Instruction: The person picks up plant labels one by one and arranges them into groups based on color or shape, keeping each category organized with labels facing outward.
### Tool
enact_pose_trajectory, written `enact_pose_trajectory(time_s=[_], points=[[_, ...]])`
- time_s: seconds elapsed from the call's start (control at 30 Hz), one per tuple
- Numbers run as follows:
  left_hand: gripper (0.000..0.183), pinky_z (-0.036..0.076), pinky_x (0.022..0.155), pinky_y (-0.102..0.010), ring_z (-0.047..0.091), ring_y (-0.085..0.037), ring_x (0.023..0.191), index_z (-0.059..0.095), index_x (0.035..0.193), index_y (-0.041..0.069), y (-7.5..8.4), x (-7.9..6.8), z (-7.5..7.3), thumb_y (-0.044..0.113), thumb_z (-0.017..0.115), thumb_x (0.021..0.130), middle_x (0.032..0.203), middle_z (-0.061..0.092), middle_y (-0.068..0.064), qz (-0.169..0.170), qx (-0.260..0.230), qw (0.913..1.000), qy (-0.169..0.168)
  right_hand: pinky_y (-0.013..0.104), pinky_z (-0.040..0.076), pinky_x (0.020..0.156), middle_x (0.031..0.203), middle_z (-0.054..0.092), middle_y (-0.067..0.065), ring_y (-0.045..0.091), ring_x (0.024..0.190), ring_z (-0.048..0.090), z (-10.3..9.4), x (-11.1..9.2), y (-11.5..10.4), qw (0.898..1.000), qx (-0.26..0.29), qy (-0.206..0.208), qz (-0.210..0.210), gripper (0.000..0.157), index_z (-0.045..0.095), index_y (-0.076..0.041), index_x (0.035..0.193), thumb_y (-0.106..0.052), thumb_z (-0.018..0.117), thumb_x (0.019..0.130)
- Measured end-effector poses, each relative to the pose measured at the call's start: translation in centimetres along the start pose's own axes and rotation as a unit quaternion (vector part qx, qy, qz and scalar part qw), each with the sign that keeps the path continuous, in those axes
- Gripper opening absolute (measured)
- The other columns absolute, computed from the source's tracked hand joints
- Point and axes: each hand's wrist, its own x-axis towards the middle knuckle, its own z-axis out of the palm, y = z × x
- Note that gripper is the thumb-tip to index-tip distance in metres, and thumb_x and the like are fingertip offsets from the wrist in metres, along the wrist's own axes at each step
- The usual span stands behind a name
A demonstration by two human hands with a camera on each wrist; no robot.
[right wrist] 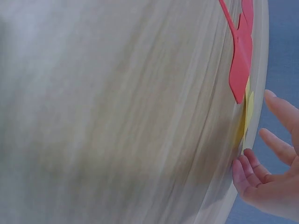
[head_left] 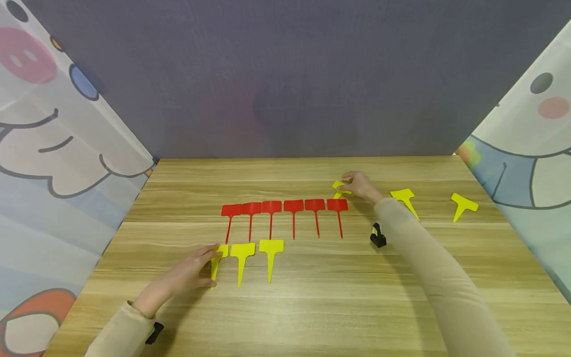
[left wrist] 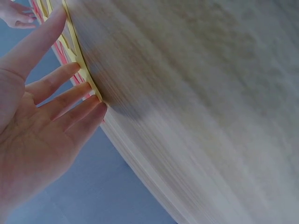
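My left hand (head_left: 189, 272) rests its fingertips on the leftmost yellow T-shaped plant label (head_left: 215, 265) at the front. In the left wrist view, its outstretched fingers (left wrist: 70, 100) touch the label's edge. Two more yellow labels, one in the middle (head_left: 242, 255) and one to its right (head_left: 271, 253), lie alongside. Farther back, my right hand (head_left: 359, 186) reaches over another yellow label (head_left: 342, 187), just behind the right end of a row of red labels (head_left: 293, 206). The right wrist view shows its thumb and index finger spread apart, with the other fingertips right at that yellow label (right wrist: 249, 112).
Two more yellow labels lie to the right, one beside the right sleeve (head_left: 403, 195) and one near the table's right side (head_left: 464, 204). Behind the wooden table (head_left: 334, 307) stands a grey wall (head_left: 290, 79); cartoon-printed curtains (head_left: 53, 148) flank it.
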Motion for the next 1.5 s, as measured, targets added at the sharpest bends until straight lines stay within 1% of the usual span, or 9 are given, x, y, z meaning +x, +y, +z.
enact_pose_trajectory(time_s=[0.27, 0.47, 0.5, 0.63, 0.87, 1.0, 1.2, 1.37, 1.5], points=[[0.064, 0.038, 0.09, -0.051, 0.04, -0.042, 0.115, 0.051, 0.118, -0.007, 0.1, 0.0, 0.0, 0.018, 0.077, 0.065, 0.131, 0.038, -0.024, -0.001, 0.002, 1.0, -0.002, 0.045, 0.04, 0.088, 0.123, 0.047, 0.025, 0.037, 0.109, 0.044, 0.1, 0.5, 0.1, 1.0, -0.002, 0.001, 0.016, 0.053, 0.045, 0.007, 0.123, -0.019, 0.064, 0.08], [0.066, 0.038, 0.09, -0.051, 0.04, -0.042, 0.115, 0.05, 0.119, -0.007, -0.1, 0.0, 0.1, 0.019, 0.077, 0.065, 0.131, 0.039, -0.025, -0.001, 0.002, 1.0, -0.004, 0.043, 0.04, 0.091, 0.125, 0.045, 0.025, 0.036, 0.11, 0.044, 0.4, 0.7, 0.0, 0.999, 0.037, -0.007, 0.03, 0.053, 0.045, 0.008, 0.122, -0.015, 0.066, 0.079], [0.066, 0.038, 0.09, -0.051, 0.04, -0.042, 0.114, 0.049, 0.119, -0.007, -0.1, 0.0, 0.1, 0.019, 0.077, 0.065, 0.131, 0.039, -0.025, 0.0, 0.001, 1.0, -0.005, 0.042, 0.04, 0.091, 0.124, 0.045, 0.025, 0.036, 0.11, 0.044, 0.5, 0.8, 0.0, 0.999, 0.04, -0.006, 0.031, 0.053, 0.046, 0.009, 0.122, -0.014, 0.066, 0.079], [0.066, 0.038, 0.09, -0.051, 0.04, -0.042, 0.114, 0.049, 0.119, -0.007, -0.2, 0.0, 0.2, 0.019, 0.076, 0.066, 0.131, 0.039, -0.025, 0.002, -0.001, 1.0, -0.003, 0.042, 0.04, 0.091, 0.12, 0.048, 0.026, 0.035, 0.105, 0.046, 0.9, 0.9, 0.0, 1.0, 0.021, 0.007, 0.022, 0.051, 0.048, 0.01, 0.119, -0.011, 0.067, 0.077], [0.066, 0.039, 0.09, -0.051, 0.04, -0.042, 0.114, 0.049, 0.12, -0.007, -0.2, 0.0, 0.2, 0.019, 0.076, 0.066, 0.131, 0.038, -0.025, 0.003, -0.006, 1.0, 0.0, 0.043, 0.034, 0.097, 0.122, 0.046, 0.029, 0.038, 0.114, 0.041, 1.0, 0.9, 0.1, 1.0, 0.014, 0.024, 0.01, 0.048, 0.049, 0.014, 0.117, -0.007, 0.067, 0.077], [0.066, 0.039, 0.09, -0.05, 0.041, -0.042, 0.114, 0.049, 0.12, -0.007, -0.1, -0.1, 0.2, 0.019, 0.076, 0.066, 0.131, 0.038, -0.025, 0.005, -0.006, 1.0, 0.002, 0.042, 0.035, 0.097, 0.122, 0.047, 0.028, 0.038, 0.115, 0.041, 1.0, 1.0, 0.1, 0.999, 0.02, 0.023, 0.021, 0.047, 0.05, 0.012, 0.117, -0.005, 0.066, 0.077], [0.066, 0.038, 0.09, -0.051, 0.04, -0.043, 0.114, 0.049, 0.12, -0.008, -0.1, -0.1, 0.2, 0.019, 0.076, 0.066, 0.131, 0.038, -0.025, 0.007, -0.005, 1.0, 0.0, 0.042, 0.031, 0.1, 0.126, 0.044, 0.026, 0.037, 0.12, 0.036, 1.1, 1.2, 0.1, 0.999, 0.021, 0.02, 0.044, 0.046, 0.05, 0.009, 0.118, -0.007, 0.065, 0.078], [0.065, 0.038, 0.09, -0.051, 0.04, -0.042, 0.114, 0.049, 0.12, -0.008, -0.1, -0.1, 0.1, 0.019, 0.076, 0.067, 0.131, 0.038, -0.025, 0.005, -0.007, 1.0, -0.002, 0.042, 0.032, 0.099, 0.127, 0.044, 0.025, 0.036, 0.119, 0.037, 1.2, 1.3, 0.0, 0.998, 0.025, 0.021, 0.059, 0.045, 0.05, 0.008, 0.119, -0.007, 0.065, 0.079], [0.065, 0.039, 0.089, -0.051, 0.04, -0.043, 0.114, 0.049, 0.12, -0.008, -0.1, -0.1, 0.1, 0.019, 0.076, 0.066, 0.131, 0.038, -0.026, 0.005, -0.009, 0.9999, -0.002, 0.04, 0.036, 0.097, 0.129, 0.042, 0.023, 0.034, 0.117, 0.039, 1.2, 1.2, 0.1, 0.995, 0.061, 0.023, 0.076, 0.046, 0.05, 0.006, 0.121, -0.005, 0.064, 0.079]])
